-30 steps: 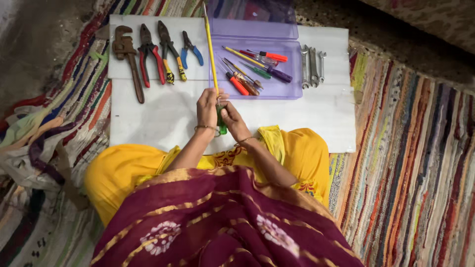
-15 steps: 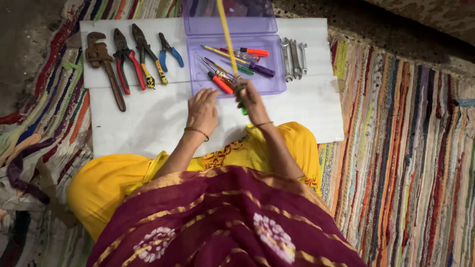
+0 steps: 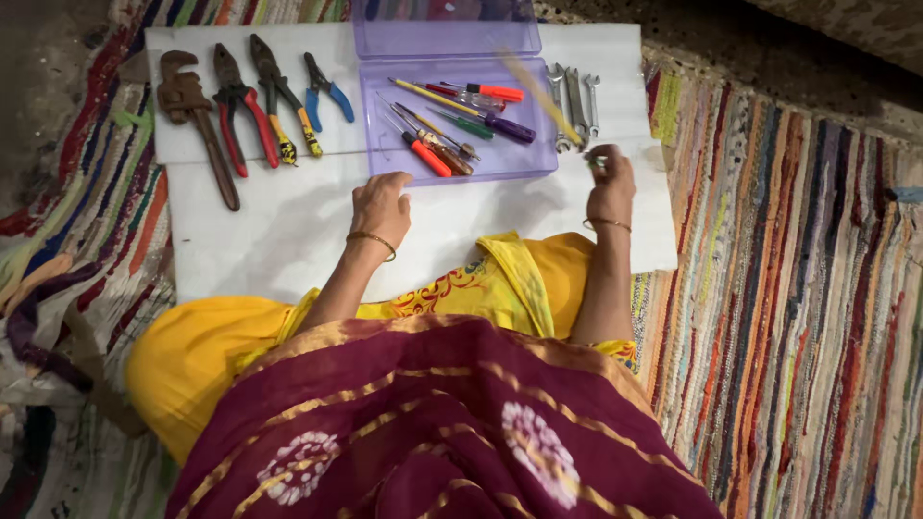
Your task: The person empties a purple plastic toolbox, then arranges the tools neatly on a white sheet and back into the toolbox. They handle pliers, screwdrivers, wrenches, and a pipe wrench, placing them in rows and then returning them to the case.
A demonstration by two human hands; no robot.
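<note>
- Since 0.5 s ago, the right hand (image 3: 611, 183) has swung the yellow stick (image 3: 538, 96) rightward, over the wrenches (image 3: 574, 101).
- It grips the stick's lower end.
- Left hand (image 3: 381, 205) rests loosely curled, holding nothing, on the white board (image 3: 288, 221), below the purple box (image 3: 452, 159).

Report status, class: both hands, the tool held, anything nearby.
Right hand gripping long yellow-shafted tool, blurred. Left hand empty, resting on white board. Purple tray of screwdrivers just ahead; spanners beside the shaft.
</note>
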